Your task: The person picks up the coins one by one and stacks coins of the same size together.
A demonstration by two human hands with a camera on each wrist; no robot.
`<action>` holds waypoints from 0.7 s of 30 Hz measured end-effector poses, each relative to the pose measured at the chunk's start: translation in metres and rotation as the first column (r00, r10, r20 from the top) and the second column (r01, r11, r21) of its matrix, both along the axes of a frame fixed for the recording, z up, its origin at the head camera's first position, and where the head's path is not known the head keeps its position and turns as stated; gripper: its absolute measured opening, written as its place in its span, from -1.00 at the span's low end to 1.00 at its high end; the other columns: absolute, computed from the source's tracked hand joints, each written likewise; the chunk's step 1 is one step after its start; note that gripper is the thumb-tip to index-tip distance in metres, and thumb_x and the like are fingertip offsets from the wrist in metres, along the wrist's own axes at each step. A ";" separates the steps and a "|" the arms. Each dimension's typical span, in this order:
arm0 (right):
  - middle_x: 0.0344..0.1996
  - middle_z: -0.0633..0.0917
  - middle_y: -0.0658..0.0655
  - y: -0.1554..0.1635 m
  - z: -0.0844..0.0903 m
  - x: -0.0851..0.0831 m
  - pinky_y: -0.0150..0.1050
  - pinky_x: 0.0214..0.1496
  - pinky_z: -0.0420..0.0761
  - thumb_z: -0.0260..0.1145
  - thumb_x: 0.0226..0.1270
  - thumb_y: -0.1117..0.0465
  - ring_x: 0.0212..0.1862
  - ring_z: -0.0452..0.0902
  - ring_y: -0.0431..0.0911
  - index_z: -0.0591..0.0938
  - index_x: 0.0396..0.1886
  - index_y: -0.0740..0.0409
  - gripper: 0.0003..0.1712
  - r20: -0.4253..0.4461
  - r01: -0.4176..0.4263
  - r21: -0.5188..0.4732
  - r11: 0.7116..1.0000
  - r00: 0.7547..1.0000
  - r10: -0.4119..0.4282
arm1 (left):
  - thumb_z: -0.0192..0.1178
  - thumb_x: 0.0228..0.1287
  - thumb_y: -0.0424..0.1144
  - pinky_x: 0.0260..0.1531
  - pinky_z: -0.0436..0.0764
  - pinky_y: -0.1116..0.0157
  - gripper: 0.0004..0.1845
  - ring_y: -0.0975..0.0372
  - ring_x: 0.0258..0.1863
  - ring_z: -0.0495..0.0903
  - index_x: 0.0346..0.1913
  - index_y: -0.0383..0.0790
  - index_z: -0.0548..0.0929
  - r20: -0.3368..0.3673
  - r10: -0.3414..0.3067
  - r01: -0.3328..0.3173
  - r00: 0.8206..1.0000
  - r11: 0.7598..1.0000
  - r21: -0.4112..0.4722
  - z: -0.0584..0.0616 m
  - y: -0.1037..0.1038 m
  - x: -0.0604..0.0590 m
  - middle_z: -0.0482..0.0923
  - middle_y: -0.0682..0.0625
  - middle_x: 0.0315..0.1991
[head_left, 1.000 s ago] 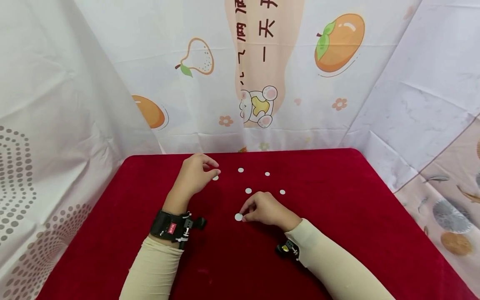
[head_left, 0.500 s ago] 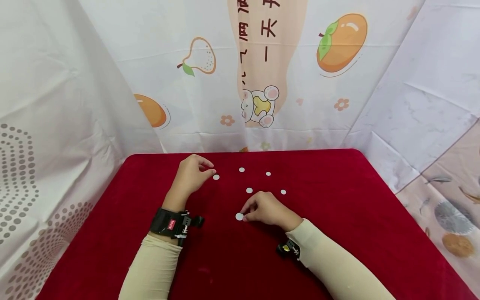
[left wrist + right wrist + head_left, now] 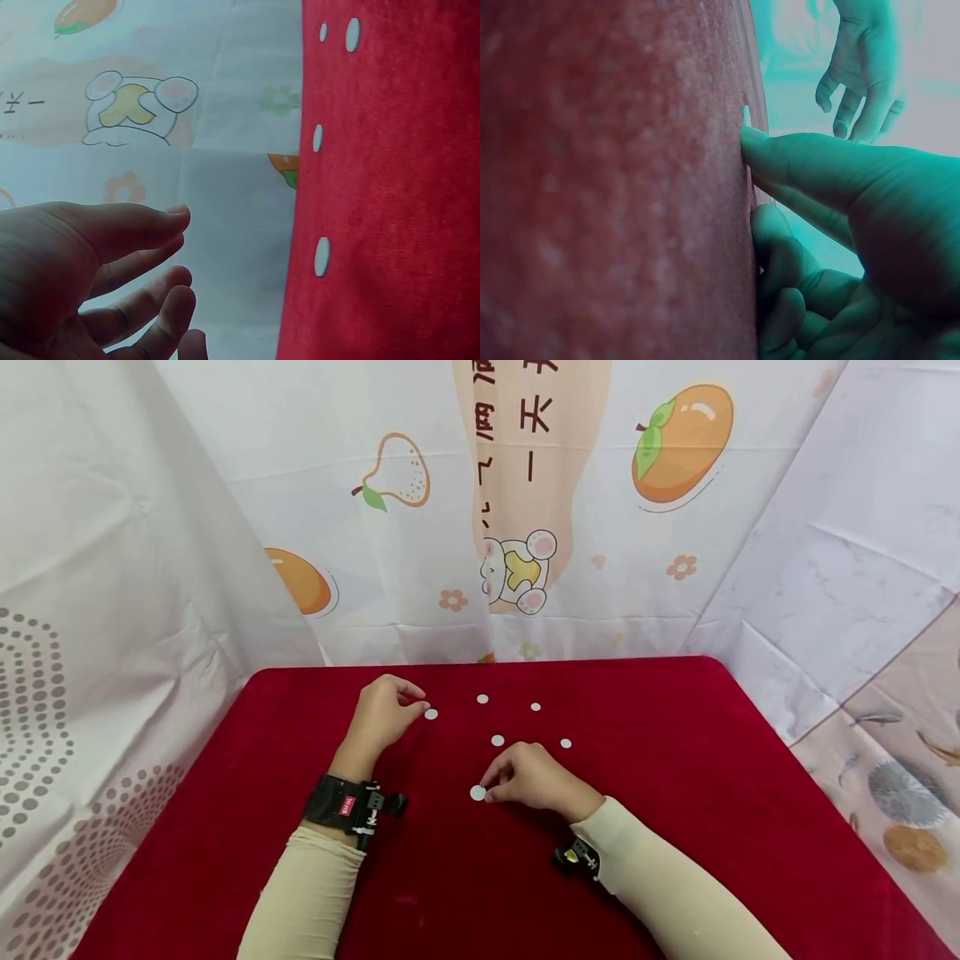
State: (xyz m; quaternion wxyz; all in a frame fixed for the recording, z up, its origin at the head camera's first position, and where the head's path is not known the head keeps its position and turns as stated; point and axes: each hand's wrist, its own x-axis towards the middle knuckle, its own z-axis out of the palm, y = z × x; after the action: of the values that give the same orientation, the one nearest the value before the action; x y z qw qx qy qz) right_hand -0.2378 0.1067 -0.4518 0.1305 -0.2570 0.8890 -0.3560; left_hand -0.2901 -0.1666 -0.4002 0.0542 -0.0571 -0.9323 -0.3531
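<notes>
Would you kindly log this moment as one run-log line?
left hand: raised, empty | right hand: touching near white disc | five other white discs: lying on red cloth

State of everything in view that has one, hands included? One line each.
Left hand: raised, fingers loosely curved, holding nothing
Right hand: thumb and index finger pinching the nearest disc's edge
Nearest white disc: edge between those fingertips; whether lifted, can't tell
Other five white discs: lying flat, apart from one another
Red cloth: spread over the table
Printed curtain: hanging, creased
Left wrist strap: fastened round the wrist
</notes>
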 end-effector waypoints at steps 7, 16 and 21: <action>-0.63 0.69 -0.12 0.000 -0.002 -0.001 -0.35 -0.45 0.48 0.60 0.19 0.16 -0.55 0.47 -0.25 0.87 -0.30 -0.15 -0.89 -0.015 -0.006 -0.008 1.000 1.000 0.006 | 0.42 0.32 -0.19 -0.11 0.66 0.04 -0.77 -0.03 0.00 0.63 -0.04 -0.19 0.82 -0.029 0.016 -0.016 0.999 1.000 -0.008 -0.007 -0.003 -0.004 0.63 -0.14 0.08; -0.63 0.68 -0.14 0.000 -0.004 -0.001 -0.36 -0.45 0.48 0.60 0.20 0.16 -0.55 0.47 -0.25 0.86 -0.31 -0.20 -0.88 -0.014 0.004 0.004 1.000 1.000 -0.004 | 0.42 0.31 -0.19 -0.07 0.64 0.05 -0.71 -0.02 0.00 0.62 0.02 -0.24 0.80 0.003 -0.003 0.003 1.000 1.000 -0.008 -0.020 -0.004 -0.010 0.62 -0.15 0.10; -0.63 0.68 -0.13 0.000 -0.004 0.000 -0.36 -0.46 0.48 0.60 0.20 0.16 -0.55 0.48 -0.25 0.86 -0.31 -0.19 -0.89 -0.015 0.003 0.001 1.000 1.000 -0.003 | 0.41 0.32 -0.19 -0.07 0.65 0.04 -0.68 -0.03 0.02 0.60 0.06 -0.24 0.78 0.016 -0.001 0.001 1.000 1.000 -0.001 -0.022 -0.006 -0.011 0.60 -0.15 0.12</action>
State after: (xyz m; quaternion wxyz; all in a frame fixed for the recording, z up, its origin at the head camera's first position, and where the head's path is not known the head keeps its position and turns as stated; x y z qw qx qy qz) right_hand -0.2380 0.1069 -0.4558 0.1233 -0.2581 0.8906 -0.3535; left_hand -0.3010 -0.1723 -0.4226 0.0465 -0.0550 -0.9328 -0.3531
